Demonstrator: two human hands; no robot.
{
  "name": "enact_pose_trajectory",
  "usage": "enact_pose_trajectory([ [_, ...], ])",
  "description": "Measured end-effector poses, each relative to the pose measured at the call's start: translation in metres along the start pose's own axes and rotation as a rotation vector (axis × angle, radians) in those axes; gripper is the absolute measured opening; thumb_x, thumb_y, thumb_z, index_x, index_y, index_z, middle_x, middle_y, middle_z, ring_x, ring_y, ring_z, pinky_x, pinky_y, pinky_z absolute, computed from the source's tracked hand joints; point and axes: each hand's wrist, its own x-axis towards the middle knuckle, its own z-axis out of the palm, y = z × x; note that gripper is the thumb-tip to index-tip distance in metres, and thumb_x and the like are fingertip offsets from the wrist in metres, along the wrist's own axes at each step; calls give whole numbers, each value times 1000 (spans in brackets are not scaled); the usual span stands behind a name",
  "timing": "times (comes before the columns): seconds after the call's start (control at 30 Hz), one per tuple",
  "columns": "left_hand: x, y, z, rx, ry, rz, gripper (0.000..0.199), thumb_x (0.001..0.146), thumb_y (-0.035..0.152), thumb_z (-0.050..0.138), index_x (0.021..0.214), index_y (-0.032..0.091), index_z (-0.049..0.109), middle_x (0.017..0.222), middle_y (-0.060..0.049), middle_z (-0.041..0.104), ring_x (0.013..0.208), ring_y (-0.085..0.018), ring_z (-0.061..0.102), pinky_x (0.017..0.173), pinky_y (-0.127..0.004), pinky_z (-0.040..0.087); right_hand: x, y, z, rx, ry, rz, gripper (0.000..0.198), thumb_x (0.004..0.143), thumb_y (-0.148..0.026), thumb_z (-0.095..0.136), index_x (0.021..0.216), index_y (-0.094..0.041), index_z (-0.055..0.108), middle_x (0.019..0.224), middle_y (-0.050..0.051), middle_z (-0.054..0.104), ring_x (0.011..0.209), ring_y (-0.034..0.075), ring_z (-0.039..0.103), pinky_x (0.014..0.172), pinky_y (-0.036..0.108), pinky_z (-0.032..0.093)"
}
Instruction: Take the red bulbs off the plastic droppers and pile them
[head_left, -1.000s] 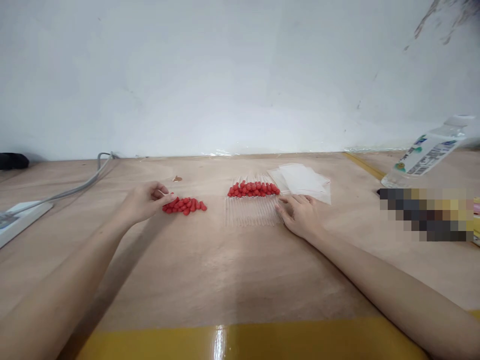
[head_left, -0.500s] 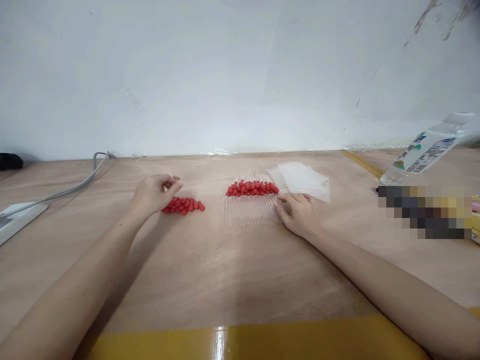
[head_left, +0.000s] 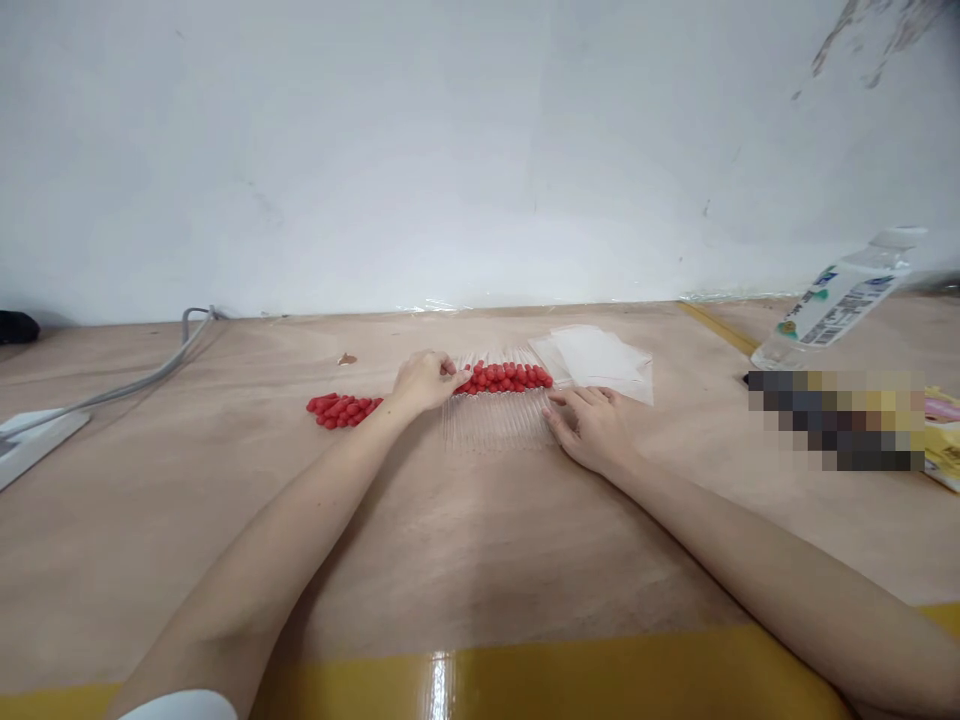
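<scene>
A row of small red peanut-shaped pieces [head_left: 510,378] lies across a layer of thin clear plastic strips or sleeves [head_left: 499,425]. My left hand [head_left: 427,382] is at the left end of this row, thumb and forefinger closed together against a red piece; the fingertips partly hide it. Behind my left forearm sits a loose pile of the same red pieces [head_left: 337,410]. My right hand [head_left: 592,425] rests at the right edge of the clear plastic, fingers loosely bent and apart, touching its border.
White translucent sheets or bags [head_left: 600,355] lie behind my right hand. A tilted clear bottle [head_left: 840,300] and a pixelated dark item [head_left: 832,420] are on the right. A grey cable [head_left: 161,375] runs over a white board [head_left: 45,445] at left. A brown scrap [head_left: 346,358] lies behind the pile.
My left hand has moved right, from over the loose pile to the left end of the row. My right hand stays at the plastic's edge. The view has shifted slightly.
</scene>
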Motion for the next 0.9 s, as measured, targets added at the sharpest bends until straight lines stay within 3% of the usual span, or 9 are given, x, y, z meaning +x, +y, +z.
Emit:
enact_pose_trajectory([
  [0.23, 3, 2, 12, -73, 99, -92, 23, 73, 36, 53, 65, 16, 61, 72, -7, 64, 69, -19, 58, 65, -30, 43, 1, -1, 0, -3, 5, 0, 22, 87, -35, 42, 93, -21, 58, 90, 3, 66, 86, 17, 58, 86, 35, 28],
  [0.4, -14, 1, 2, -102, 229, -142, 25, 76, 35, 49, 73, 14, 62, 77, -8, 64, 75, -20, 58, 69, -31, 44, 0, 0, 1, 7, 19, 6, 24, 86, -35, 42, 95, -20, 59, 95, 7, 63, 91, 20, 57, 86, 37, 31],
  [0.57, -58, -2, -10, -189, 295, 60, 22, 78, 35, 51, 76, 16, 61, 81, -5, 61, 77, -17, 56, 71, -29, 44, 1, -3, -3, 84, 120, -27, 39, 82, -39, 48, 114, -18, 51, 114, 13, 52, 106, 24, 50, 87, 40, 37],
  [0.7, -89, -4, -6, -221, 248, 269, 15, 80, 31, 52, 81, 18, 60, 82, -5, 61, 77, -16, 55, 71, -29, 44, 6, -17, -15, 164, 28, -225, 54, 82, -44, 47, 129, -19, 38, 129, 13, 43, 117, 24, 42, 94, 41, 37],
  [0.9, -101, -7, 4, -236, 244, 485, 9, 81, 23, 53, 86, 18, 60, 84, -6, 61, 78, -16, 53, 73, -30, 45, 9, -32, -8, 198, -43, -424, 35, 85, -39, 48, 114, -21, 55, 120, 7, 55, 118, 22, 42, 100, 44, 31],
])
